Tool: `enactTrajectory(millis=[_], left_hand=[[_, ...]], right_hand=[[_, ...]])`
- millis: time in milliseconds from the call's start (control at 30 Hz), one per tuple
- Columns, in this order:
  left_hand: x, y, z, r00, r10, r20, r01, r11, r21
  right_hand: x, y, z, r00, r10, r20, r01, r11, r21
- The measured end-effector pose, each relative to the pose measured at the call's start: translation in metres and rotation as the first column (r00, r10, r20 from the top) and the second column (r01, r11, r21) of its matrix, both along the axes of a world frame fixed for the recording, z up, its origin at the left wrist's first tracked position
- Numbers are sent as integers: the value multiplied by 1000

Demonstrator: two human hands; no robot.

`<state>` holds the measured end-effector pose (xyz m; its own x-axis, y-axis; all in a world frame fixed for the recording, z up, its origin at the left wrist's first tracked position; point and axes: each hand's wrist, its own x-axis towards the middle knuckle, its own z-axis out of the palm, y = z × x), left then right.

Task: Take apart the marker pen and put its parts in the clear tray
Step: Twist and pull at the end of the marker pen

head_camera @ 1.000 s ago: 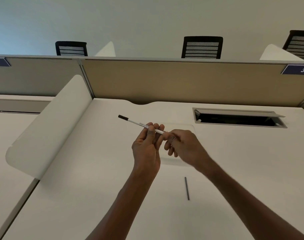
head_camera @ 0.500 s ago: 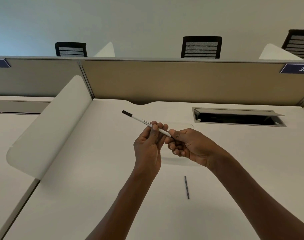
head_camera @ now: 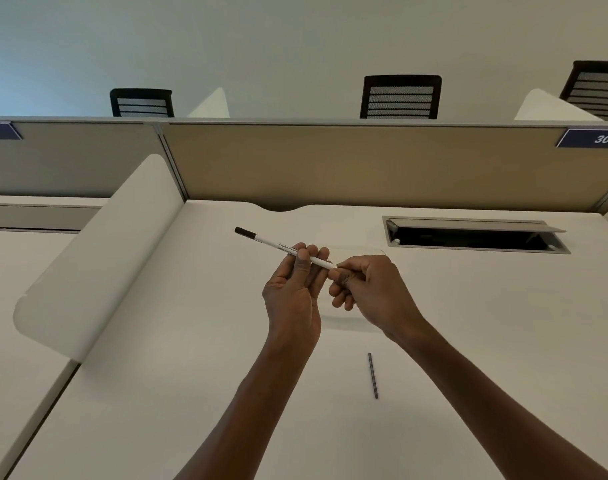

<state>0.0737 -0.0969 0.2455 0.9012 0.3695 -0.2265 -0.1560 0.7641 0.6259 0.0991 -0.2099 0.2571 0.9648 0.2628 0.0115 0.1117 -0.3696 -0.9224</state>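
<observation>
The right hand (head_camera: 368, 289) has come back to pinch the near tip of the marker pen (head_camera: 283, 249) gripped by the left hand (head_camera: 292, 296), above the clear tray (head_camera: 344, 320), likely to pull another part free.

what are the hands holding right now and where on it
Both hold the marker pen: the left hand grips mid-barrel, and the right hand pinches its near end, opposite the black cap.
</observation>
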Motion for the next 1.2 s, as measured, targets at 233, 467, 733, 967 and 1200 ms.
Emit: enactTrajectory(millis=[233, 467, 733, 967, 1200], left_hand=[[0, 3, 3, 999, -37, 32, 37, 999, -12], [-2, 3, 1, 996, -76, 38, 75, 997, 24], [-3, 5, -1, 996, -75, 50, 71, 994, 84], [1, 1, 0, 999, 47, 12, -48, 999, 3], [3, 3, 1, 999, 49, 18, -48, 998, -47]], right_hand=[[1, -11, 14, 933, 149, -328, -28, 937, 349], [8, -15, 18, 890, 166, -425, -72, 971, 227], [13, -13, 17, 893, 172, -416, -46, 954, 296], [7, 2, 5, 994, 28, 107, -23, 999, -48], [5, 5, -2, 872, 86, 482, -10, 987, -159]])
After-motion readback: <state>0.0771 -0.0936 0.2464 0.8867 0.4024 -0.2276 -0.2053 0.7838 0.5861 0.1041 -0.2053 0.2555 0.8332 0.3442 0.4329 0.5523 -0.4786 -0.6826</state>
